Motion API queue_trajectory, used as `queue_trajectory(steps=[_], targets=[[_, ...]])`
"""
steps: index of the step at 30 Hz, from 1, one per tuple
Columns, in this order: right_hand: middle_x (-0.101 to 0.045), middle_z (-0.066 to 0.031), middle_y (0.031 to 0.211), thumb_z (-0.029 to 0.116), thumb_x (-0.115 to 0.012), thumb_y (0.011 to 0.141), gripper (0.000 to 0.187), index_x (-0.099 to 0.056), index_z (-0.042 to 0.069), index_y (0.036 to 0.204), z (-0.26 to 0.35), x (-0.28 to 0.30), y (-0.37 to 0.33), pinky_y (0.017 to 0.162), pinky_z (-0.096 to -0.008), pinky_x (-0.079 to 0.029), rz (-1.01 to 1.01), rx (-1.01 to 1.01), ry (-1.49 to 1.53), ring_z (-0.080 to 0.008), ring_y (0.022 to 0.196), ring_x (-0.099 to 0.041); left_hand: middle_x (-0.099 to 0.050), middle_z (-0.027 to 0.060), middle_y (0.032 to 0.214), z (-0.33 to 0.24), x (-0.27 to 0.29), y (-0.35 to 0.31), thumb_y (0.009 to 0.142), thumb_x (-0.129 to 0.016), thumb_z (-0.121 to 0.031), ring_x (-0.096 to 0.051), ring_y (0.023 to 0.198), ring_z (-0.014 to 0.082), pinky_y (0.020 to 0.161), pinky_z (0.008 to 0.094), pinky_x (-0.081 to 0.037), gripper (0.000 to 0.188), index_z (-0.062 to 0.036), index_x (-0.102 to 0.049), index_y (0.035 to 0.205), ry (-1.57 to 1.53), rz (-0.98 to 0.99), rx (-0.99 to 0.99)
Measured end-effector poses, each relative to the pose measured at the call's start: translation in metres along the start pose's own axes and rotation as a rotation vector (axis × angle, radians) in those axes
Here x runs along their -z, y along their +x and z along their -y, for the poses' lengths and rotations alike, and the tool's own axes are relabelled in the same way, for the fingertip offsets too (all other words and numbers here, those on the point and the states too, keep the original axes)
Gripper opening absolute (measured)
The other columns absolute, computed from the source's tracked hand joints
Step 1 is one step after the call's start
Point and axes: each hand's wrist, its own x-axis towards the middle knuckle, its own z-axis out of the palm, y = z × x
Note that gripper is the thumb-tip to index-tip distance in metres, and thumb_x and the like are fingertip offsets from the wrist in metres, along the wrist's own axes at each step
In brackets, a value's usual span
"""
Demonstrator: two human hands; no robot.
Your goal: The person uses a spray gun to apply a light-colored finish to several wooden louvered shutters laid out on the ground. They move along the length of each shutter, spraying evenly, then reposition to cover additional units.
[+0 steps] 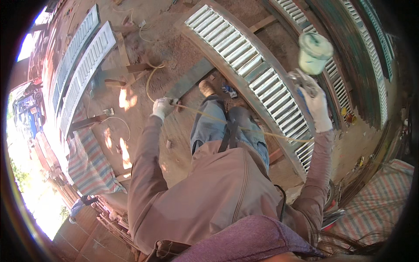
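Observation:
My right hand (316, 102), in a white glove, is closed around a metal spray gun (298, 80). A pale green, paint-smeared cup (315, 54) with a lid sits at the gun's far end. My left hand (162, 108), also gloved, grips a thin yellow hose (209, 114). That hose runs across in front of my legs toward my right forearm. Between my hands and just left of the gun lies a long louvered shutter panel (267, 64), its slats whitish and its frame brown-grey. How my right fingers sit on the trigger is hard to make out.
Two pale louvered panels (91, 59) lean at the left on wooden supports. More slatted panels (369, 48) stand at the right. A dark board (192, 78) lies on the dirt floor ahead of my feet. Striped sheets (89, 161) are spread at both sides.

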Motion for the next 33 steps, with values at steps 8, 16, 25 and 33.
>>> queue_trajectory(steps=[8, 16, 25, 33], targets=[[-0.069, -0.0159, 0.111, 0.011, -0.068, 0.084, 0.043, -0.059, 0.003, 0.125, 0.012, -0.065, 0.017, 0.091, -0.0332, -0.05, 0.118, -0.063, -0.112, -0.0235, 0.104, -0.067, -0.067, 0.0172, 0.083, -0.095, -0.048, -0.109, 0.088, -0.059, -0.044, -0.065, 0.08, 0.0378, 0.068, 0.046, -0.05, 0.034, -0.0112, -0.07, 0.084, -0.253, -0.226, -0.047], [-0.07, -0.0189, 0.104, 0.026, -0.075, 0.08, 0.043, -0.066, 0.003, 0.116, 0.018, -0.076, 0.037, 0.088, -0.0348, -0.051, 0.1, -0.174, -0.25, -0.028, 0.099, -0.068, -0.069, 0.0132, 0.083, -0.062, -0.059, -0.103, 0.079, -0.064, -0.038, -0.067, 0.081, 0.0315, 0.072, 0.0443, -0.05, 0.027, -0.0124, -0.07, 0.086, -0.204, -0.19, -0.154], [-0.068, -0.0192, 0.108, 0.027, -0.072, 0.082, 0.044, -0.065, 0.004, 0.119, 0.035, -0.063, 0.039, 0.089, -0.0387, -0.05, -0.21, -0.135, -0.52, -0.0299, 0.102, -0.066, -0.067, 0.011, 0.081, -0.048, -0.032, -0.094, 0.084, -0.062, -0.04, -0.063, 0.084, 0.0314, 0.075, 0.0428, -0.047, 0.031, -0.0101, -0.068, 0.078, -0.167, -0.317, -0.199], [-0.07, -0.0161, 0.108, 0.022, -0.073, 0.082, 0.04, -0.066, 0.005, 0.117, 0.052, -0.099, 0.025, 0.087, -0.0327, -0.052, -0.026, -0.171, -0.296, -0.0234, 0.1, -0.068, -0.066, 0.0091, 0.091, -0.032, -0.023, -0.088, 0.071, -0.07, -0.029, -0.062, 0.091, 0.03, 0.079, 0.0425, -0.049, 0.027, -0.0114, -0.068, 0.091, -0.153, -0.208, -0.159]])
